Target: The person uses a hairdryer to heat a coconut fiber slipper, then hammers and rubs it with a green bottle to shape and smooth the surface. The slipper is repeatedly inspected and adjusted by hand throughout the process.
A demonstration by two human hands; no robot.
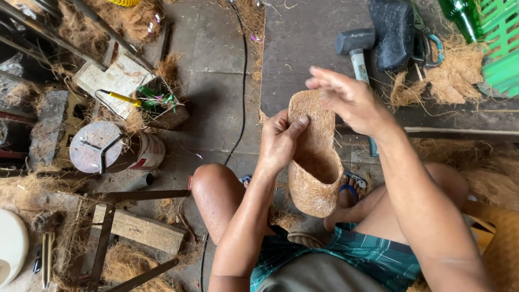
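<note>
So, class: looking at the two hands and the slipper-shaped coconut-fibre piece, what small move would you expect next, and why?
Probably the right hand comes down onto the fibre slipper to press its upper end. The left hand already grips the slipper's edge, thumb inside, while the right hand hovers open just above the flat top, touching nothing.

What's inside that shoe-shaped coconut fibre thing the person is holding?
The fibre shoe looks hollow: its opening shows only a dark fibre lining. The toe end is closed, so its inside is hidden. The left hand grips the rim; the right hand covers the top edge.
</note>
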